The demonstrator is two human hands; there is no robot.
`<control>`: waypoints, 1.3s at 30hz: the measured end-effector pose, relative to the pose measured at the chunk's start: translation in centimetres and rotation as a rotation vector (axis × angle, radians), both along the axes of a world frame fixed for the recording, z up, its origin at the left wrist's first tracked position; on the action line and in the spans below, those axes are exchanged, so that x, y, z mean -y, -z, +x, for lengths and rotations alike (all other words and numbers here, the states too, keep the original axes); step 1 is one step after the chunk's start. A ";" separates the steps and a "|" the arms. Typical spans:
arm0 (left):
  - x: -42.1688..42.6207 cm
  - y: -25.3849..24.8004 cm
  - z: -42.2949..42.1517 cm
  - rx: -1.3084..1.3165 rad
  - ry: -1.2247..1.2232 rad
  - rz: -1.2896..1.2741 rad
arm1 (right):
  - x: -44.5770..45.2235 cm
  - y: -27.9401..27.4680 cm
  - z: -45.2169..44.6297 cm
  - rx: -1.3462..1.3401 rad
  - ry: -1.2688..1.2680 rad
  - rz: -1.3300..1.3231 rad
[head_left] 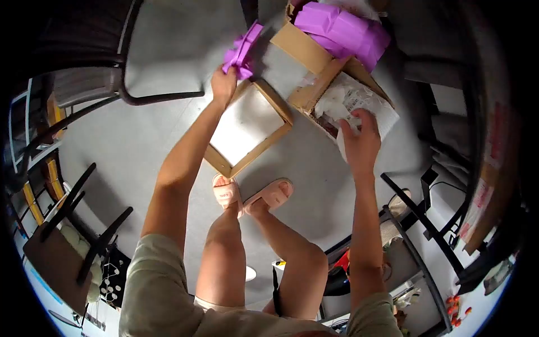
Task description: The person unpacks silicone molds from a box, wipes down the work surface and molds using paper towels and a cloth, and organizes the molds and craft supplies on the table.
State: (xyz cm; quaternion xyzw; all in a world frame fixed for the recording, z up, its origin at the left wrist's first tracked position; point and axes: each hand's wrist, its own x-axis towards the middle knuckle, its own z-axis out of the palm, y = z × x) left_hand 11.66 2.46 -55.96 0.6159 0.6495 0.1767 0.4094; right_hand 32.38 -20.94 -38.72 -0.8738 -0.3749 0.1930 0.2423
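My left hand (224, 84) grips the end of a crumpled purple piece (242, 51), held above the far corner of a shallow cardboard tray (225, 167) with a white inside. My right hand (360, 137) is over an open cardboard box (307, 96) on the right, its thumb and fingers apart and bent at the crumpled clear and white plastic wrap (353, 98). Whether the fingertips touch the wrap is hard to tell. Behind that box, larger folded purple pieces (342, 31) lie in and over another open carton (300, 48).
Grey floor (157, 129) surrounds the boxes. A dark-framed chair (90, 84) stands at the upper left, another chair (62, 261) at the lower left. Pink slippers (272, 195) are on my feet. Black metal frames (424, 219) and a tall carton (487, 180) stand right.
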 end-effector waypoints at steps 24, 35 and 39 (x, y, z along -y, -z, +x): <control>10.9 -66.0 -15.8 0.505 0.324 0.107 | 3.3 -45.7 -12.9 -0.989 0.106 0.526; 9.4 -80.1 -13.7 1.014 0.548 -0.522 | 7.7 -56.3 -16.7 -1.017 -0.076 0.645; 12.0 -80.7 -13.6 0.938 0.653 -0.379 | 8.2 -58.5 -18.9 -0.913 -0.102 0.642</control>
